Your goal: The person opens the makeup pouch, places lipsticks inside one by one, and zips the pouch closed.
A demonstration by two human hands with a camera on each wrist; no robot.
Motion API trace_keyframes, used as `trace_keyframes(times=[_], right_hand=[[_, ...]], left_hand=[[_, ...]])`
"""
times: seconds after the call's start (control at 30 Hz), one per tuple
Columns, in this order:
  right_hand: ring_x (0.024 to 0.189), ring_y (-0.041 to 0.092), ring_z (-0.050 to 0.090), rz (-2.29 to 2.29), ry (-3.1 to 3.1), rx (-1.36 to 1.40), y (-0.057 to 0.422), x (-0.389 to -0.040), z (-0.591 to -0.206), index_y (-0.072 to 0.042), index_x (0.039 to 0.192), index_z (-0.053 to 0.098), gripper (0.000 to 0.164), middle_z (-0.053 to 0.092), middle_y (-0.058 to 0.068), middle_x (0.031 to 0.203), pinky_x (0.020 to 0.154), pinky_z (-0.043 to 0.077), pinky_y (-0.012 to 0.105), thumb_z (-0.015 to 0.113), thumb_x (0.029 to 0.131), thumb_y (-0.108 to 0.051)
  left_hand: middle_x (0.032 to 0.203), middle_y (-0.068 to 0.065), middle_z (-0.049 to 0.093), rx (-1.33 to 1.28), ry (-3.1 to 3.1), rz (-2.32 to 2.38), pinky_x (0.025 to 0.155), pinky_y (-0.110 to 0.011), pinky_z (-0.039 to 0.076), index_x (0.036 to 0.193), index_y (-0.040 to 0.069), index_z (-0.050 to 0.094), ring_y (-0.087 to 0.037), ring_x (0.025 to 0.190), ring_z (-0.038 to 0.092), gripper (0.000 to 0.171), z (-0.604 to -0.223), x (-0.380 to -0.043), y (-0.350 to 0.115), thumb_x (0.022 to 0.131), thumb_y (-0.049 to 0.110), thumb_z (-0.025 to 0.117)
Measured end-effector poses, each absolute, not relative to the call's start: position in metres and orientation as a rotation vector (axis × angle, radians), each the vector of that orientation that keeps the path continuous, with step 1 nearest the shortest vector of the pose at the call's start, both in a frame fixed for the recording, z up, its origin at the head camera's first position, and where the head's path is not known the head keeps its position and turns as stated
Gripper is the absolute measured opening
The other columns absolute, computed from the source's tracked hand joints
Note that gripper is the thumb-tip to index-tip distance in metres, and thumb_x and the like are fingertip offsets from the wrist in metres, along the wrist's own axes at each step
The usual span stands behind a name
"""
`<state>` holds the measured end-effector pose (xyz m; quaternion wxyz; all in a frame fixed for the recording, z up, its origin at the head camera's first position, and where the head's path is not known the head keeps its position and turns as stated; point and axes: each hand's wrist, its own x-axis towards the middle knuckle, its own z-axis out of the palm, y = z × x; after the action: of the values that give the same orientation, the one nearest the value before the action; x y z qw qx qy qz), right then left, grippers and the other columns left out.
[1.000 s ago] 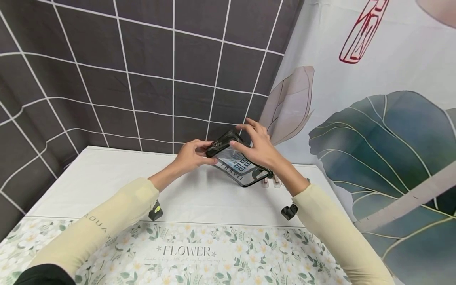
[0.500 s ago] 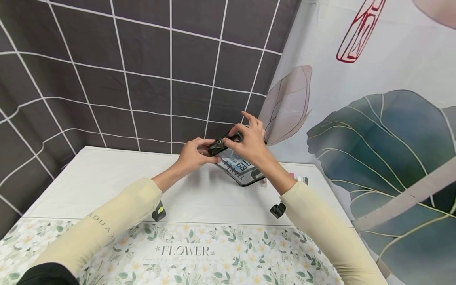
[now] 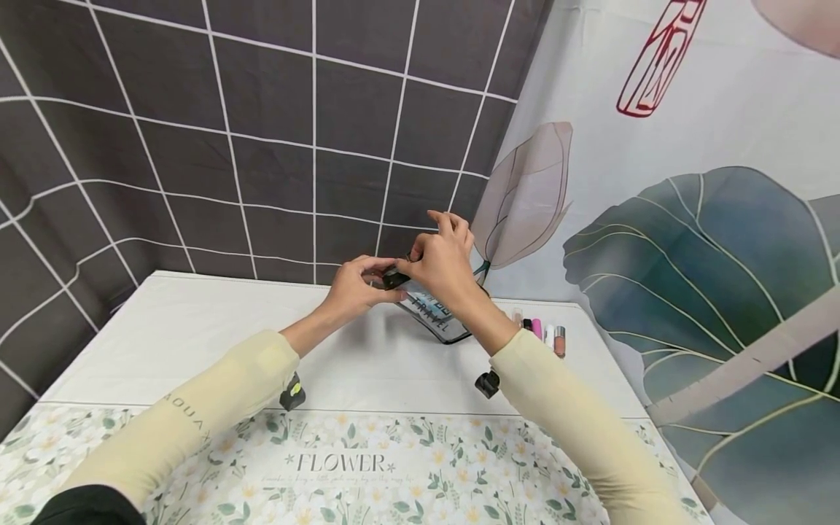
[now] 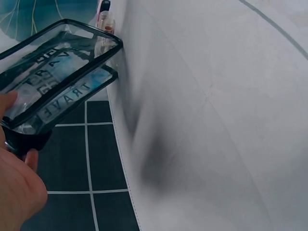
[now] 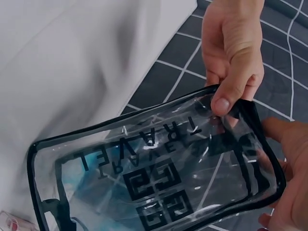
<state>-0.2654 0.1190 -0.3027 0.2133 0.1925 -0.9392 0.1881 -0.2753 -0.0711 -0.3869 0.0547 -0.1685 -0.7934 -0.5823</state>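
A clear plastic travel pouch (image 3: 429,310) with black edging and black "TRAVEL" lettering is held tilted above the white table. My left hand (image 3: 354,286) grips its left end; in the right wrist view the left thumb (image 5: 222,105) presses on the clear face. My right hand (image 3: 442,259) is close beside the left, thumb and forefinger pinching the black zip edge of the pouch. Whether a zipper pull sits between those fingertips is hidden. From the left wrist, the pouch (image 4: 62,77) shows its see-through sides and black rims.
Several small cosmetic tubes, among them a pink one (image 3: 537,328) and a brownish one (image 3: 560,341), stand at the table's back right. A floral "FLOWER" mat (image 3: 354,474) covers the front. A dark gridded cloth (image 3: 262,146) hangs behind.
My right hand has slid leftward along the pouch's black top edge until close to my left hand. The cosmetic tubes have come into fuller view. The left hand keeps its grip.
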Motion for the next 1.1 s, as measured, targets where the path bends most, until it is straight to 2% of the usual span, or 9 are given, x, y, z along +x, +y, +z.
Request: trace_keyframes(times=[0.17,0.3,0.43,0.57,0.73,0.9,1.1], right_hand=[[0.160,0.048,0.034,0.371,-2.630,0.470,0.111,-0.266,-0.302,-0.010,0.079,0.078,0.038,0.049,0.023,0.173,0.132,0.027,0.069,0.095,0.093,-0.041],[0.158,0.048,0.038,0.233,-2.646,0.419,0.106,-0.265,-0.302,-0.010,0.084,0.081,0.035,0.053,0.021,0.170,0.131,0.032,0.066,0.092,0.095,-0.041],[0.158,0.048,0.042,0.136,-2.618,0.427,0.103,-0.262,-0.303,-0.009,0.083,0.083,0.030,0.058,0.022,0.166,0.128,0.036,0.064,0.086,0.099,-0.035],[0.156,0.049,0.044,0.136,-2.569,0.467,0.103,-0.261,-0.304,-0.007,0.071,0.078,0.034,0.061,0.024,0.163,0.126,0.038,0.064,0.075,0.102,-0.023],[0.158,0.050,0.040,0.202,-2.554,0.513,0.104,-0.259,-0.304,-0.005,0.063,0.069,0.036,0.057,0.026,0.166,0.128,0.034,0.067,0.065,0.098,-0.012],[0.162,0.051,0.034,0.285,-2.567,0.549,0.106,-0.258,-0.302,-0.005,0.063,0.066,0.037,0.048,0.027,0.173,0.131,0.030,0.068,0.062,0.099,-0.006],[0.162,0.050,0.030,0.392,-2.580,0.578,0.110,-0.260,-0.300,-0.003,0.065,0.066,0.036,0.042,0.027,0.176,0.132,0.027,0.068,0.062,0.100,-0.003]], left_hand=[[0.144,-0.017,0.068,-0.517,-2.408,-1.760,0.115,-0.048,0.060,0.148,0.007,0.074,-0.036,0.129,0.073,0.069,-0.387,-0.275,-0.071,0.085,0.015,0.101],[0.143,-0.017,0.069,-0.506,-2.412,-1.763,0.113,-0.044,0.062,0.148,0.006,0.074,-0.037,0.128,0.073,0.070,-0.387,-0.275,-0.071,0.084,0.014,0.101],[0.140,-0.017,0.070,-0.511,-2.409,-1.759,0.113,-0.043,0.062,0.147,0.006,0.074,-0.036,0.127,0.074,0.069,-0.388,-0.275,-0.071,0.084,0.015,0.101],[0.139,-0.017,0.069,-0.520,-2.403,-1.760,0.113,-0.043,0.062,0.146,0.005,0.074,-0.036,0.127,0.073,0.068,-0.388,-0.275,-0.071,0.085,0.014,0.100],[0.141,-0.018,0.068,-0.527,-2.423,-1.750,0.113,-0.047,0.062,0.146,0.003,0.074,-0.038,0.127,0.074,0.066,-0.385,-0.274,-0.072,0.085,0.012,0.099],[0.141,-0.020,0.069,-0.524,-2.452,-1.743,0.113,-0.050,0.062,0.144,0.002,0.074,-0.040,0.127,0.076,0.066,-0.383,-0.275,-0.074,0.085,0.015,0.100],[0.139,-0.019,0.071,-0.456,-2.473,-1.772,0.113,-0.048,0.062,0.142,0.002,0.073,-0.039,0.127,0.078,0.065,-0.387,-0.274,-0.079,0.085,0.016,0.100]])
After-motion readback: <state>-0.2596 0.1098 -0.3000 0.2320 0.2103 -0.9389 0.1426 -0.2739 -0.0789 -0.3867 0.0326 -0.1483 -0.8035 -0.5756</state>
